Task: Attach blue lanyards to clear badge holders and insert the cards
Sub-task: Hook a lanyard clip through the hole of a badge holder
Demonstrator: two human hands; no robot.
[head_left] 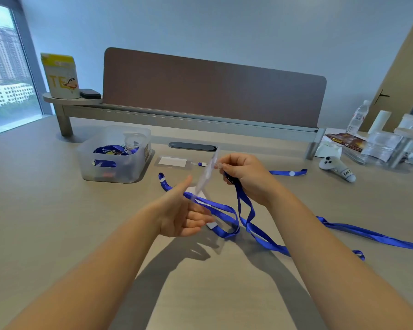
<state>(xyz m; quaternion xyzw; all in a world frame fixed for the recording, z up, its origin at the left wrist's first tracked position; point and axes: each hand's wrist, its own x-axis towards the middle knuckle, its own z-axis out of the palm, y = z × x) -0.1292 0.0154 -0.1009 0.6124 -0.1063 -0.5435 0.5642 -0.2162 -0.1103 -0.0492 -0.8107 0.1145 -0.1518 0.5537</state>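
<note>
My right hand (243, 177) pinches the top of a clear badge holder (206, 173) and also grips the clip end of a blue lanyard (244, 210), which trails down onto the desk. The holder hangs tilted, seen edge-on. My left hand (179, 215) is under its lower end with fingers spread, touching or nearly touching it. A second blue lanyard (215, 208) loops on the desk beneath the hands. A white card (211, 225) lies by my left fingers. Farther back lies another badge holder with a white card (172, 161) inside, its lanyard (289, 173) running behind my right hand.
A translucent bin (115, 167) with several blue lanyards and holders stands at back left. A white controller (336, 166) and clutter of bottles and packets (379, 146) sit at the right. A brown divider panel (212, 91) and a grey shelf rail close the back.
</note>
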